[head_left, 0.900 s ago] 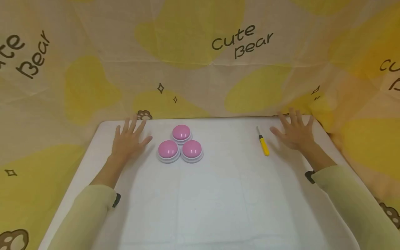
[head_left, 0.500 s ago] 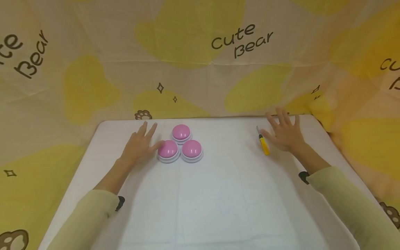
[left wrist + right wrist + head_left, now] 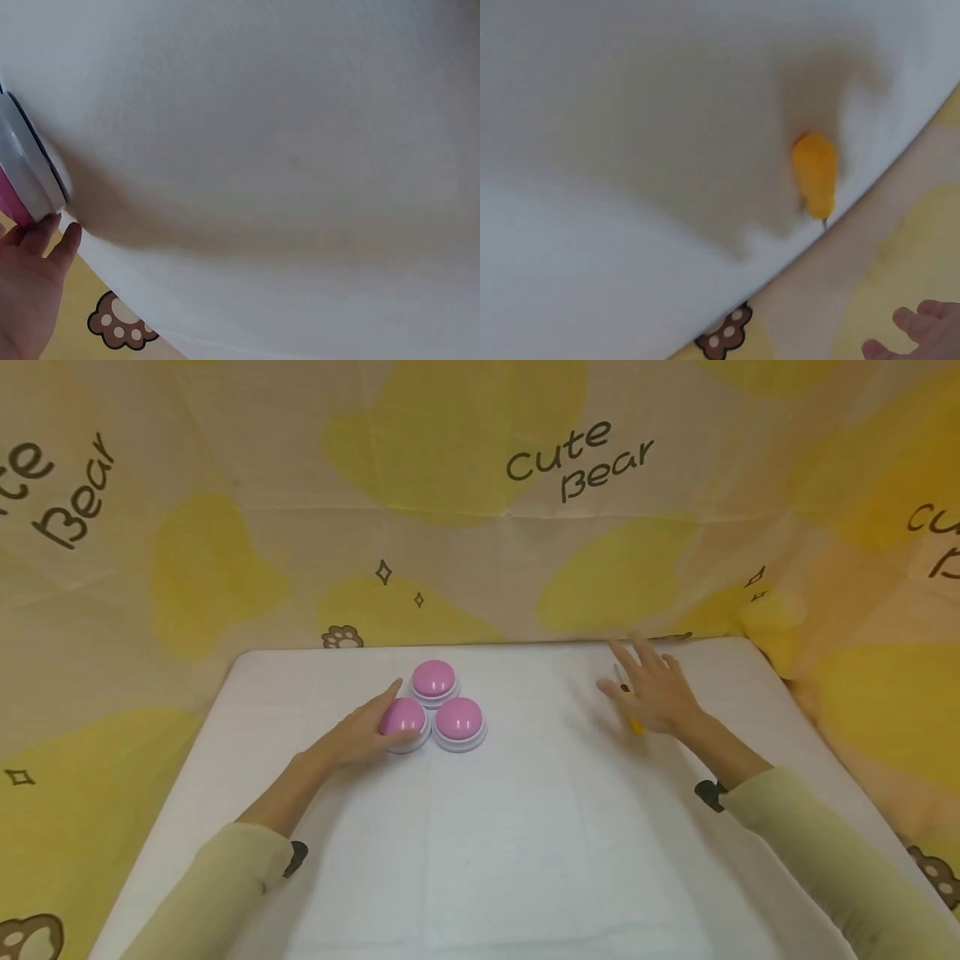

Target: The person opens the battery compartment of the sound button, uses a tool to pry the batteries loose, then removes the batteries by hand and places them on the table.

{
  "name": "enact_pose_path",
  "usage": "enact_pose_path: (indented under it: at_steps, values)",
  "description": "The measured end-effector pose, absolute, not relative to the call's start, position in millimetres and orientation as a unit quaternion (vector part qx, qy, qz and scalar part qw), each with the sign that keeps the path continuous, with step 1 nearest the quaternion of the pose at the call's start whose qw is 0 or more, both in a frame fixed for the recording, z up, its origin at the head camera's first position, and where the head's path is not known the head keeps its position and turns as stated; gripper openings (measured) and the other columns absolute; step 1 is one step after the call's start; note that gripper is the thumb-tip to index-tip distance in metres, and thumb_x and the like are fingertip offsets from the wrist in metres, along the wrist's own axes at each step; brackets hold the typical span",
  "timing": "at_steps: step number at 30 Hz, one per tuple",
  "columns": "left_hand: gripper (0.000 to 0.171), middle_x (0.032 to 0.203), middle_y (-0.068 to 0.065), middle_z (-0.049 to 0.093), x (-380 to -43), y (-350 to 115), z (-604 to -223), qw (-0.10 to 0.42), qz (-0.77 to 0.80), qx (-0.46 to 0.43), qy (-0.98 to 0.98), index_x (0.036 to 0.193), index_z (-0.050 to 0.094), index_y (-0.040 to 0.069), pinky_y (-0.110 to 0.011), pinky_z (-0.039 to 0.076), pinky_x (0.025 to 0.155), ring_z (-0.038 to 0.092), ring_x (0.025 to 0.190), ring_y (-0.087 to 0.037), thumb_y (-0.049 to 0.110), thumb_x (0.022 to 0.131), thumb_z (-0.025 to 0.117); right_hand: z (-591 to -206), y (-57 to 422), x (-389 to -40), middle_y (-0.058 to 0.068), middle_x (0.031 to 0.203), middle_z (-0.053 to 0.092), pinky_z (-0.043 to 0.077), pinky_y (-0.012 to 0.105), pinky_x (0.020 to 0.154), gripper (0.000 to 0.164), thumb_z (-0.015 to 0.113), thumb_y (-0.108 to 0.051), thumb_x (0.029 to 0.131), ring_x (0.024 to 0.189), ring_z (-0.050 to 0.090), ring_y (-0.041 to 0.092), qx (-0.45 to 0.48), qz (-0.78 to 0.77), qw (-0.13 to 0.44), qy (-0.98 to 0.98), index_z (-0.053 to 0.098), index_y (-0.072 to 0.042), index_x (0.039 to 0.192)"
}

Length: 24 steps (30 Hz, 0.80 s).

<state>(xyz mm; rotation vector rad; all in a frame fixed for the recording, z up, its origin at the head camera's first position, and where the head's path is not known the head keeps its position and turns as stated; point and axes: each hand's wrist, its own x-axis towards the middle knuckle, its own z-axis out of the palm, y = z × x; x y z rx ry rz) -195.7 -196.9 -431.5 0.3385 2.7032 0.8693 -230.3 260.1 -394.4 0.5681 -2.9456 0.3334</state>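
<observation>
Three round, pink-domed buttons with white bases stand close together on the white table. My left hand (image 3: 360, 731) reaches around the left button (image 3: 402, 712), thumb at its near side and fingers at its far side. In the left wrist view, fingertips touch the rim of a white base (image 3: 30, 161). Behind stands the back button (image 3: 433, 678), and beside it the right button (image 3: 459, 718). My right hand (image 3: 656, 697), fingers spread, hovers over a yellow-handled screwdriver (image 3: 637, 725) and partly hides it. In the right wrist view, the screwdriver (image 3: 815, 176) lies apart from the fingers.
The white table (image 3: 510, 843) ends at the back against a hanging yellow and beige cloth (image 3: 465, 560) printed with "Cute Bear". The same cloth hangs along the left and right sides. Shadows of both arms fall on the tabletop.
My left hand has moved right, from beside the buttons to around the left one. My right hand has moved left, from beside the screwdriver to over it. Buttons and screwdriver have stayed put.
</observation>
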Motion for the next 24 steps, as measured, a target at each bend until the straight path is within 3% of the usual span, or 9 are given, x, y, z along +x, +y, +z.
enact_pose_path:
  at_steps: [4,8,11,24]
  values:
    - [0.103,0.150,-0.007,0.023,-195.5,-193.7,-435.6,0.131,0.323,0.130,0.928,0.148,0.001,0.031,-0.053,0.027,0.103,0.023,0.137,-0.028,0.055,0.074,0.069,-394.4,248.0,-226.4,0.015,0.151,0.014,0.021,0.065,0.096,0.072,0.040,-0.056,0.091,0.119,0.041,0.041,0.190,0.201,0.032,-0.960,0.016,-0.021,0.149]
    - [0.108,0.145,-0.010,0.033,-196.3,-191.6,-437.1,0.114,0.332,0.133,0.927,0.149,0.006,0.021,-0.051,0.030,0.102,0.030,0.133,-0.029,0.042,0.071,0.077,-395.1,236.5,-222.0,0.007,0.153,0.014,0.018,0.066,0.098,0.070,0.043,-0.053,0.092,0.126,0.035,0.036,0.186,0.293,-0.005,-0.938,0.013,-0.026,0.148]
    - [0.108,0.138,-0.011,0.040,-197.2,-191.4,-439.2,0.098,0.341,0.127,0.926,0.149,0.010,0.018,-0.050,0.033,0.101,0.036,0.129,-0.029,0.036,0.069,0.080,-397.2,229.2,-220.5,0.003,0.153,0.014,0.014,0.061,0.103,0.067,0.044,-0.049,0.093,0.137,0.017,0.030,0.190,0.353,-0.035,-0.915,0.012,-0.029,0.148]
    - [0.111,0.135,-0.012,0.044,-196.2,-192.8,-450.8,0.061,0.428,0.097,0.897,0.148,0.012,0.017,-0.049,0.036,0.098,0.041,0.124,-0.030,0.029,0.065,0.084,-391.5,218.2,-221.2,0.017,0.146,0.027,0.029,0.055,0.100,0.056,0.040,-0.029,0.099,0.128,0.036,0.034,0.196,0.559,-0.088,-0.801,0.017,-0.018,0.148]
